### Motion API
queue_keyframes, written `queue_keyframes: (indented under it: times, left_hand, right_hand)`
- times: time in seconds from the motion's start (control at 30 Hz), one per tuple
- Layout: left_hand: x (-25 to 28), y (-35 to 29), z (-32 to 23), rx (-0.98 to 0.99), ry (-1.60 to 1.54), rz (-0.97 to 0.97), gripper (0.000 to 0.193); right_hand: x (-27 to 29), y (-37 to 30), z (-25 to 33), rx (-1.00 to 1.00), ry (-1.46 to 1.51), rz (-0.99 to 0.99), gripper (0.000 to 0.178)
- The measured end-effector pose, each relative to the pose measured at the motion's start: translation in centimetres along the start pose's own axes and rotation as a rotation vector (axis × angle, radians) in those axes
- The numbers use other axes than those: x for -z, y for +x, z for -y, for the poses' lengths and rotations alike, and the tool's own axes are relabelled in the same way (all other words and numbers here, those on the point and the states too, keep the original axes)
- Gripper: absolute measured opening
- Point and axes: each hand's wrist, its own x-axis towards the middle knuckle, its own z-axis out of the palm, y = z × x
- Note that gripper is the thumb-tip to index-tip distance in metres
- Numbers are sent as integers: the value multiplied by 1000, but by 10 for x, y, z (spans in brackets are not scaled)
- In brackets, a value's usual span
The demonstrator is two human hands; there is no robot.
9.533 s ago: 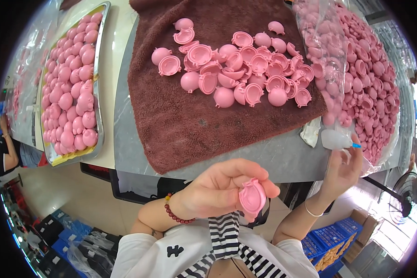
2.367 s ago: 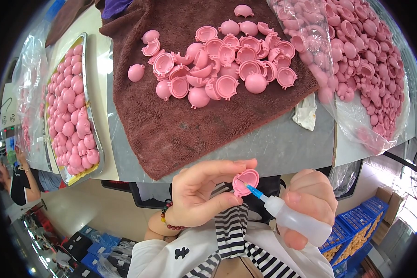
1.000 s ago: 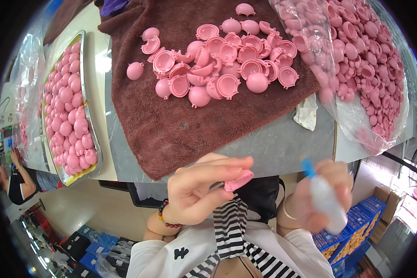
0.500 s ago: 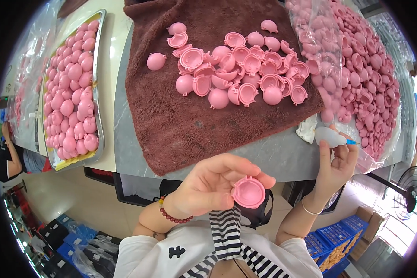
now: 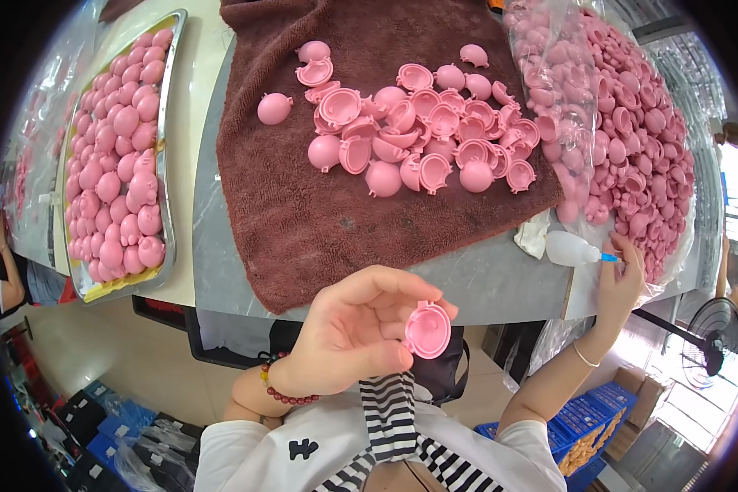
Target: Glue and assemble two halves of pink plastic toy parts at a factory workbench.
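Between the thumb and fingers of my left hand (image 5: 361, 324) is a pink half shell (image 5: 428, 331), its round hollow side facing up. A red bead bracelet circles that wrist. My right hand (image 5: 623, 275) is at the near edge of a big heap of pink shells (image 5: 644, 156), fingers stretched forward and partly bent, with nothing seen in them. Close by its fingers lies a translucent white squeeze bottle (image 5: 571, 248) with a blue tip, on the grey table. Several pink half shells (image 5: 443, 119) lie in a loose group on a brown towel (image 5: 328, 225) ahead.
A metal tray (image 5: 170, 82) of closed pink balls stands at the left. Clear plastic film (image 5: 562, 90) covers part of the right heap. White crumpled tissue (image 5: 533, 235) lies beside the bottle. Blue crates (image 5: 590, 418) and a fan (image 5: 709, 340) stand at the lower right.
My right hand has let go of the squeeze bottle, which now lies on the table, and has moved right toward the heap. My left hand still holds the half shell, shifted slightly left.
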Motion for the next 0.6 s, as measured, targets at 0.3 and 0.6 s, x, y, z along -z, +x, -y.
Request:
queue_keyframes:
  times: [0.3, 0.6]
  left_hand:
    - [9, -1, 1, 248, -236, 100, 53]
    - [7, -1, -2, 233, -247, 103, 47]
  right_hand:
    - [-8, 17, 7, 231, -124, -231, 38]
    - [0, 12, -13, 134, -12, -141, 32]
